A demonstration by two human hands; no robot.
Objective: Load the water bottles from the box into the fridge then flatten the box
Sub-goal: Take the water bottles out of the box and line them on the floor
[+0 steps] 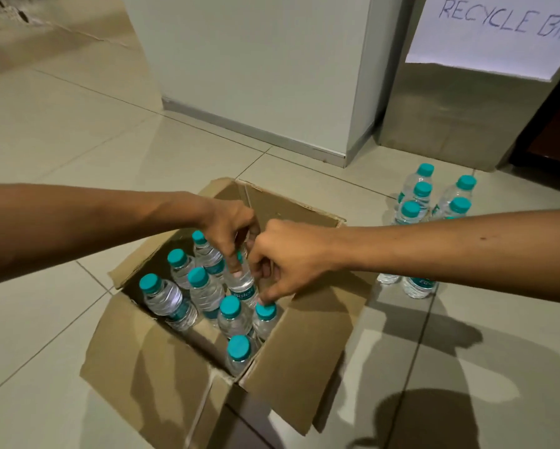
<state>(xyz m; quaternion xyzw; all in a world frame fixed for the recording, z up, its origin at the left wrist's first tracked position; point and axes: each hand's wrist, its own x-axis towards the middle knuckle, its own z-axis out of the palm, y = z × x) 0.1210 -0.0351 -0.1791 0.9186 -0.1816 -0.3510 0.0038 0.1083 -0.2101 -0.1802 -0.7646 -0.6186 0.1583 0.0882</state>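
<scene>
— Over the open box [291, 345], both hands are working. The left hand [230, 228] is closed around the neck of one bottle [241, 283], which is partly lifted and tilted among the others.

— And the right hand [288, 257]?

— Half curled, just beside the left one. Its fingertip touches the cap of a lower bottle [265, 311], but it does not hold it yet, I think.

— How to do this step well?

— Pull the gripped bottle straight up, so it does not knock the bottles [187, 286] standing to the left of the grip. The right hand should close fully on the cap before lifting.

— Where do they go?

— Some bottles [434, 202] already stand on the floor [61, 131], beyond the right forearm. I cannot see any fridge door open.
</scene>
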